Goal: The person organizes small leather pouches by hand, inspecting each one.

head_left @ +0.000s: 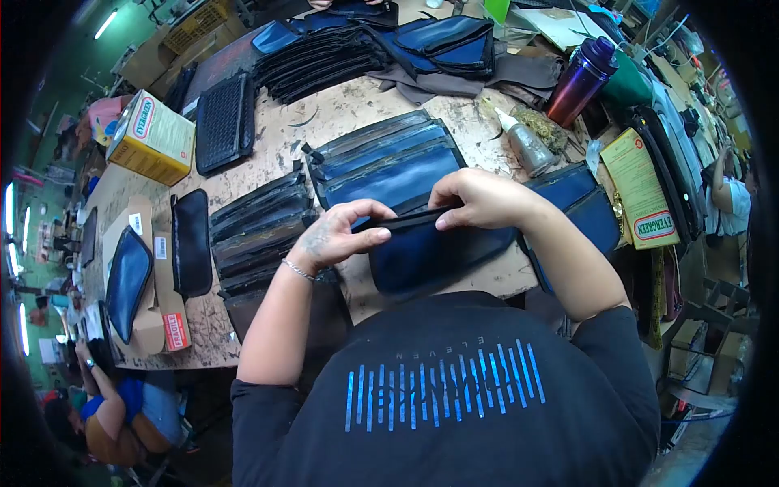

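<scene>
My left hand point(337, 235) and my right hand point(483, 201) pinch the black upper edge of a dark blue leather panel point(426, 264) between thumbs and fingers. The panel hangs tilted in front of my chest, its lower part slightly blurred. Just beyond it lies a stack of blue leather pieces with black edging point(389, 174), partly covered by my hands. Left of that, a second layered stack of dark pieces point(260, 235) rests on the table. Near my right forearm are more blue panels point(572, 199).
An Evergreen tin point(154, 138) stands at left, beside a black woven panel point(225, 122). A nozzle bottle point(527, 144), a purple flask point(583, 79) and a yellow Evergreen container point(639, 187) are at right. Dark pieces point(320, 65) are piled at the back, near another person's hands point(345, 2).
</scene>
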Motion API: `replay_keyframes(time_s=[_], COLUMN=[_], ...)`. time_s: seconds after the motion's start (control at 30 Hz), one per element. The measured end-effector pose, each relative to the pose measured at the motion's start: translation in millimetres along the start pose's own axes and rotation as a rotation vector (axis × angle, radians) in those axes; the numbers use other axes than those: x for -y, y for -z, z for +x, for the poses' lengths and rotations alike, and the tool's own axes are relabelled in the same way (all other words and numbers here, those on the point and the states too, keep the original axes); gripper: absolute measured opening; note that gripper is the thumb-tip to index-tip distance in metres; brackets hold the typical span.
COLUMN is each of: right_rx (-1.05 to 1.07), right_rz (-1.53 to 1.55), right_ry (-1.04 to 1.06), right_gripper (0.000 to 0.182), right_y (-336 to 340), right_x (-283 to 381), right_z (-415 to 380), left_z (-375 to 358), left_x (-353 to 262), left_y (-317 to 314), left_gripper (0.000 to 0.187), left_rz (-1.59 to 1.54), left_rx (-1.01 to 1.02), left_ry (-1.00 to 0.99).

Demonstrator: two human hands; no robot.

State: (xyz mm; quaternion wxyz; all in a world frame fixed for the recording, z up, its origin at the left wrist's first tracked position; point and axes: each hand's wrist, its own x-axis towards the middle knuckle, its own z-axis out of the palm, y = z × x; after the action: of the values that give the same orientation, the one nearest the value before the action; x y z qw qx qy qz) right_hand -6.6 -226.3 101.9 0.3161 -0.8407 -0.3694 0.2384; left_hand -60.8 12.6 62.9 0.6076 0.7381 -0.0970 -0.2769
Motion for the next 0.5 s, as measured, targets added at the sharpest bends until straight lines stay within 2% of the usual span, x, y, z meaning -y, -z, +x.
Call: replay_keyframes(time_s=[0.07,0.23,0.3,0.37,0.5], right_rx=[0.153,0.146,0.216,0.218,0.235], right_rz=[0.157,0.228,0.263,0.258,0.259], right_ry=[-0.109,-0.072,-0.196,-0.175,-0.181], right_gripper=[0.020,0.017,0.017,0.017,0.017], right_y=[-5.0,-14.1,-15.1,-18.2,-18.7], right_x=[-10.4,-38.9,-42.9,-51.6,-52.6], right_z=[7.8,26.6,33.2,38.2,41.1], left_z=[6.4,11.7,15.3,17.0,20.4], left_x=[1.5,18.6,24.9,29.6,34.2], left_y=[-4.8,-4.1,-2.0,-0.1,0.2], left_gripper=[0.022,0.019,0.020,0.017,0.013], left_rz=[0.260,0.164,0.152,0.062,-0.044], left_rx=[-0.041,-0.104,-0.123,-0.135,-0.105], left_ry=[-0.087,-0.010,0.016,0.149,0.192])
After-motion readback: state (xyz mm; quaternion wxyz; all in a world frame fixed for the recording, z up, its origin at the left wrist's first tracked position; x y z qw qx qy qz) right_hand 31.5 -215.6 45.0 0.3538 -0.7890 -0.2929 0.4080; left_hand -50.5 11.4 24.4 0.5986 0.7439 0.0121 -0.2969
